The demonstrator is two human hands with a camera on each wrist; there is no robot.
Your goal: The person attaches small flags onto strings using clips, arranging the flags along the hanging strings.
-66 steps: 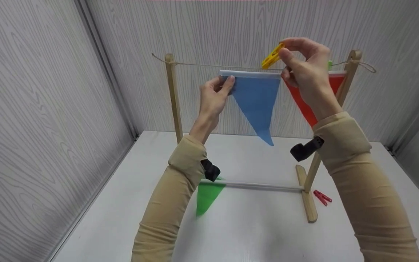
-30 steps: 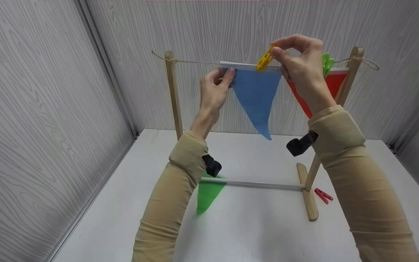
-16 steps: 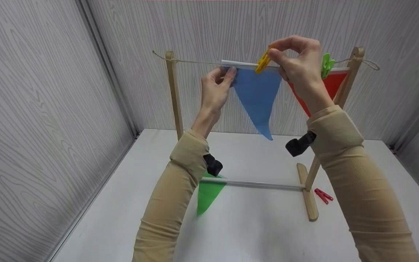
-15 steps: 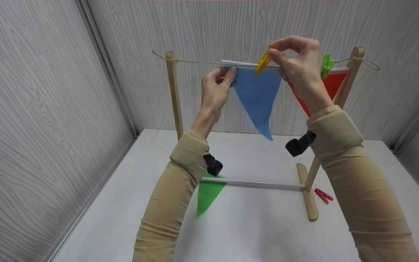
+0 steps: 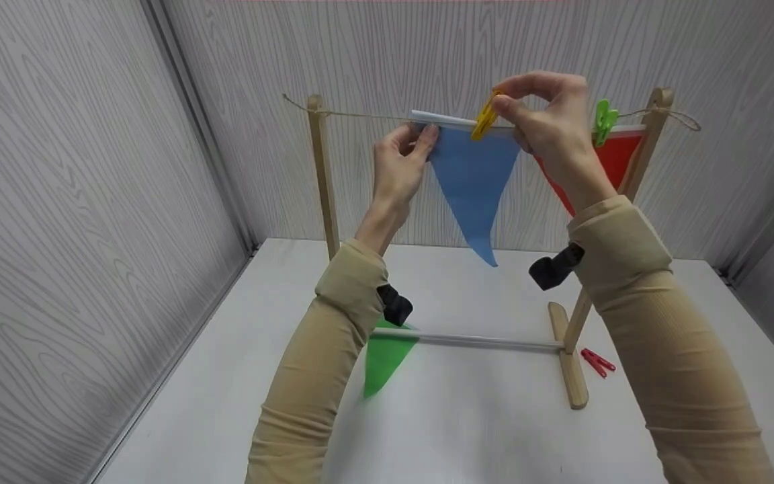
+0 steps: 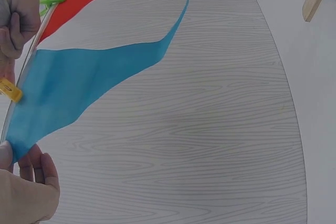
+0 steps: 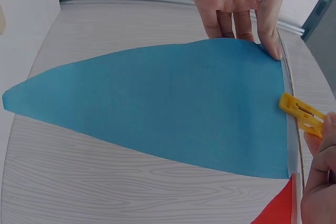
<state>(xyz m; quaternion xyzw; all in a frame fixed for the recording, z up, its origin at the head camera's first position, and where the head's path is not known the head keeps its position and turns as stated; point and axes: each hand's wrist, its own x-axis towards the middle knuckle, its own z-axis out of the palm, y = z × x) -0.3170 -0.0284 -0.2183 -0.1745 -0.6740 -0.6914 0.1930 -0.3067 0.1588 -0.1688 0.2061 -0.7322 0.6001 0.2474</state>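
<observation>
A blue triangular pennant (image 5: pixel 474 175) hangs point down at the string (image 5: pixel 367 115), its white top edge tilted slightly down to the right. My left hand (image 5: pixel 398 161) pinches its upper left corner between thumb and fingers. With thumb and index finger, my right hand (image 5: pixel 551 124) pinches a yellow clothespin (image 5: pixel 485 119), whose tip sits over the middle of the white edge, as the right wrist view also shows for the clothespin (image 7: pixel 302 114). To the right, a red pennant (image 5: pixel 619 158) hangs under a green clothespin (image 5: pixel 604 123), partly hidden by my right hand.
Two wooden posts (image 5: pixel 322 175) carry the string, with a white crossbar (image 5: pixel 481 341) low between them. A green pennant (image 5: pixel 387 363) lies under the crossbar, partly behind my left sleeve. A red clothespin (image 5: pixel 598 362) lies near the stand's right foot (image 5: pixel 570 370). Wood-patterned panels surround the white table (image 5: pixel 481 430).
The yellow clothespin has come down from above the string onto the pennant's white edge. Both hands raised the pennant to the string; lately my right hand has sunk slightly, clothespin still pinched.
</observation>
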